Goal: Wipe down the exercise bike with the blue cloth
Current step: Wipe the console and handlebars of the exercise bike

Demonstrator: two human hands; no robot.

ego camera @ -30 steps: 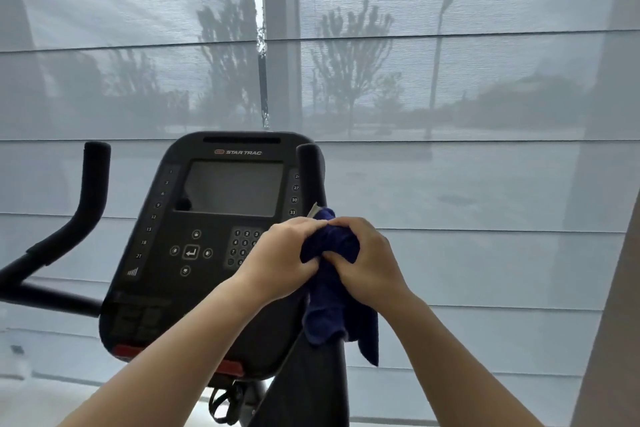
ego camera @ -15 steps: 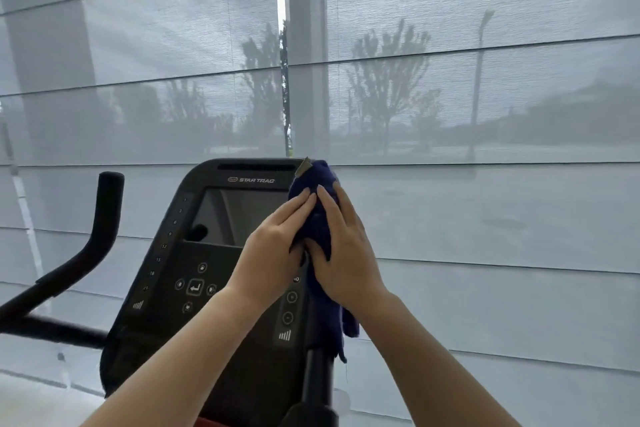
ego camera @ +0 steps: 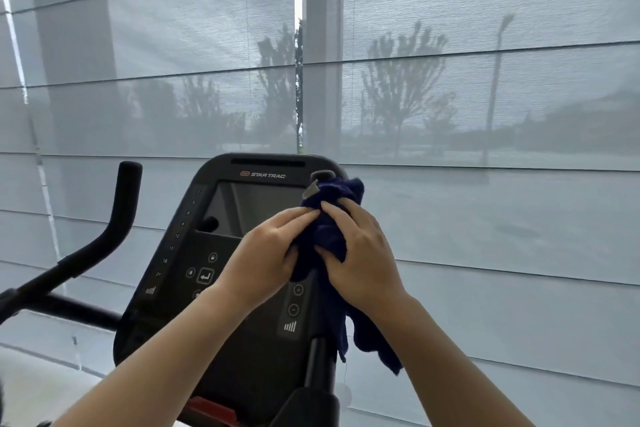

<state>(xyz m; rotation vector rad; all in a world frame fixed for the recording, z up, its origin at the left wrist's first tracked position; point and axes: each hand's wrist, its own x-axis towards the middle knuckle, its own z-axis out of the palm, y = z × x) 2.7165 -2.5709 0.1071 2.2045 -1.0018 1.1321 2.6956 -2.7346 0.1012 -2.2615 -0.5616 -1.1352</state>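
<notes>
The black exercise bike's console [ego camera: 221, 253] fills the lower middle, with a dark screen and button pad. The dark blue cloth [ego camera: 329, 236] is wrapped around the bike's right upright handlebar, whose black tip [ego camera: 322, 175] pokes out just above it. My left hand [ego camera: 266, 255] and my right hand [ego camera: 362, 258] both clasp the cloth around that bar from either side. A loose tail of cloth hangs below my right wrist. The lower part of the bar [ego camera: 317, 364] shows beneath the hands.
The left handlebar [ego camera: 117, 218] curves upward at the left side. Grey translucent window blinds [ego camera: 485, 218] close off the whole background, with trees and a lamp post dimly showing through them.
Both hands slid the cloth up the right handlebar from its lower part to its top, then a little back down. The bar's tip now shows above the cloth.
</notes>
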